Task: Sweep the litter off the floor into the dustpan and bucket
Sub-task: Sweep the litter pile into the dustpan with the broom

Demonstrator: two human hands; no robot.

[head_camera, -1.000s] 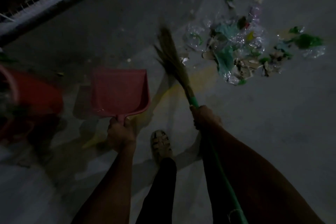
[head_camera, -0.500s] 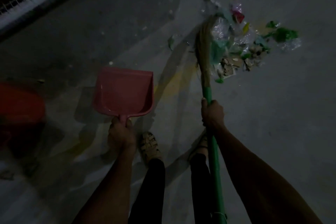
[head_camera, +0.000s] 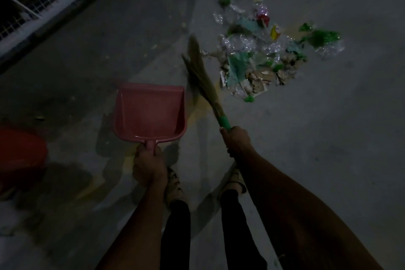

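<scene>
Currently the dustpan (head_camera: 150, 112) is gripped by the left hand (head_camera: 149, 164), the broom (head_camera: 202, 81) by the right hand (head_camera: 237, 141). Litter (head_camera: 263, 50) lies at 1 o'clock, bucket (head_camera: 20, 151) at 9. Light plastic could be scattered w/ a hard sweep, esp. as the pan is held apart from the pile.

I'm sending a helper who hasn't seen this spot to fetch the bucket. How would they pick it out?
Start from the litter pile on the grey concrete floor and look across to the far left edge of the view, past the pink dustpan held in the left hand. The bucket stands there, only partly in view. It is darker red and rounded, unlike the flat, pale dustpan.
</scene>
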